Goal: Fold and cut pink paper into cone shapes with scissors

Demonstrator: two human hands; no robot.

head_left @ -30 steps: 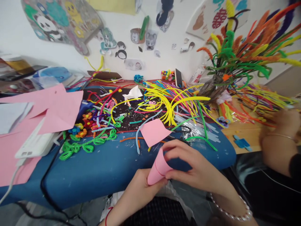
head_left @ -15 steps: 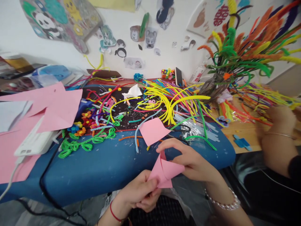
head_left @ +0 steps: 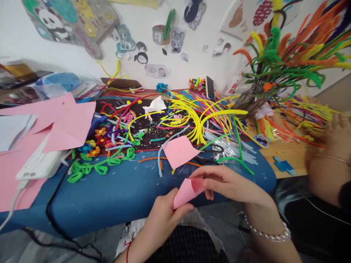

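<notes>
A piece of pink paper (head_left: 184, 194), rolled into a cone, is held over my lap just off the table's front edge. My left hand (head_left: 167, 210) wraps around its lower, narrow end, the thumb lying along the near side. At the wide mouth, my right hand (head_left: 219, 180) pinches the rim, thumb near the opening and the other fingers behind it. A flat pink paper piece (head_left: 179, 151) lies on the table beyond my hands. Black-handled scissors (head_left: 210, 160) rest beside it, partly under the paper.
Yellow pipe cleaners (head_left: 196, 124) and many other coloured ones cover the table's middle. Large pink sheets (head_left: 74, 124) and a white power strip (head_left: 41, 166) sit left. A vase of pipe-cleaner stems (head_left: 251, 98) stands right, near a co-worker's hand (head_left: 336, 135).
The pink paper has gone from a loose, overlapping fold to a narrower cone with its mouth turned up to the right. Both hands have shifted their hold on it.
</notes>
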